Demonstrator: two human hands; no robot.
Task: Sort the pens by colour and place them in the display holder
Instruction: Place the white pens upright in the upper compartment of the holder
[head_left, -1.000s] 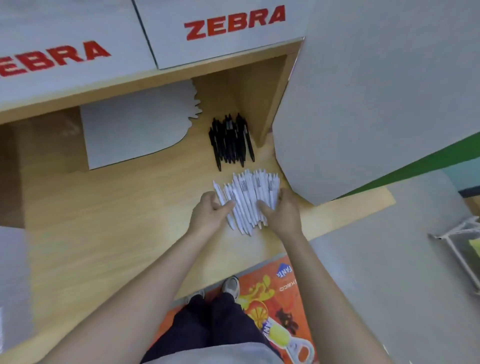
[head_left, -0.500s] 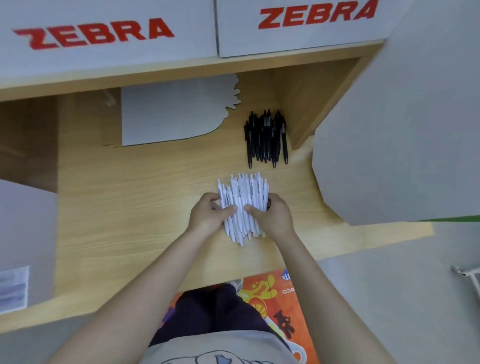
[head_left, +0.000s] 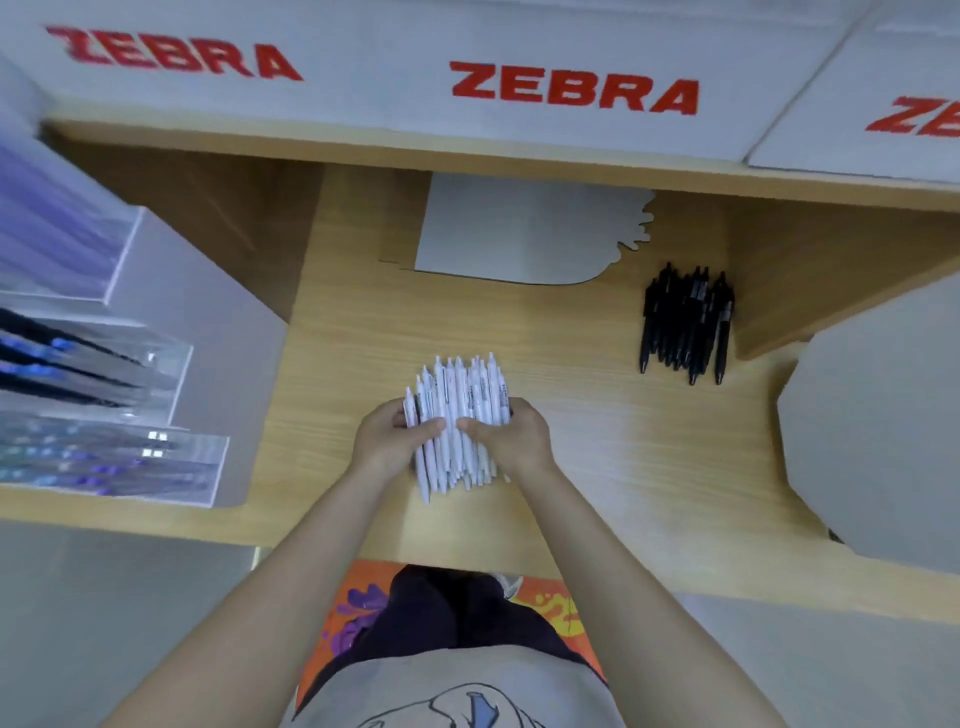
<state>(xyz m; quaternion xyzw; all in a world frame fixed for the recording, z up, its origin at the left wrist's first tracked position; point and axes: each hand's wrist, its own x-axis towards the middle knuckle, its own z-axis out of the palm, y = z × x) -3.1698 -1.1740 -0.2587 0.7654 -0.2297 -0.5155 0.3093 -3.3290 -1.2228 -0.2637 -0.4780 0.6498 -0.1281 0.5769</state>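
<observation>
Since the earlier frame the view has swung left, bringing the clear holder (head_left: 104, 364) into sight at the left. Both hands still squeeze the white pens (head_left: 460, 415) between them on the bench (head_left: 623, 467): left hand (head_left: 389, 441) and right hand (head_left: 511, 441) curl their fingers round the bundle's sides. Black pens (head_left: 685, 322) lie far right.

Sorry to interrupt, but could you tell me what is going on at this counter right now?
A person is sorting pens by colour. The left hand and right hand together grip a bundle of white pens over the wooden counter. A pile of black pens already lies apart, further back to the right. The clear display holder stands on the left with bluish pens in its tiers; none of the white ones are in it yet.
</observation>
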